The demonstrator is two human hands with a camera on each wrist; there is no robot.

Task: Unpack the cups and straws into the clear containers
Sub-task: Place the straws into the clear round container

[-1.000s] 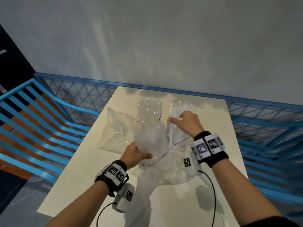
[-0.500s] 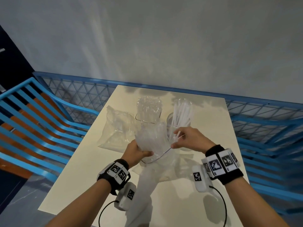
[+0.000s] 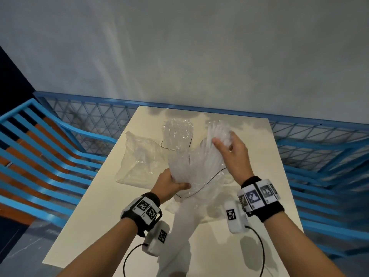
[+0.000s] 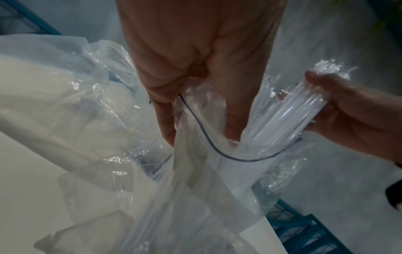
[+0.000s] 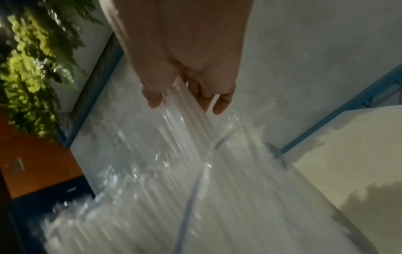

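My left hand (image 3: 173, 185) (image 4: 202, 120) grips the rim of a clear zip bag (image 3: 196, 172) (image 4: 217, 171) with a dark zip line, held up over the table. My right hand (image 3: 229, 150) (image 4: 339, 110) (image 5: 187, 92) grips a bundle of white straws (image 3: 214, 134) (image 4: 280, 116) (image 5: 191, 111) partly out of the bag's mouth. Behind them stands a clear container (image 3: 176, 134) with a stack of clear cups. A second clear container holding straws is mostly hidden behind my right hand.
An empty crumpled plastic bag (image 3: 139, 158) lies on the cream table (image 3: 99, 206) to the left. More loose plastic (image 3: 185, 226) hangs below the held bag. Blue metal railing (image 3: 319, 156) surrounds the table on the left, back and right.
My right hand took hold of a bundle of straws at the bag's mouth and has lifted it up and away toward the far container. The left hand keeps holding the bag.
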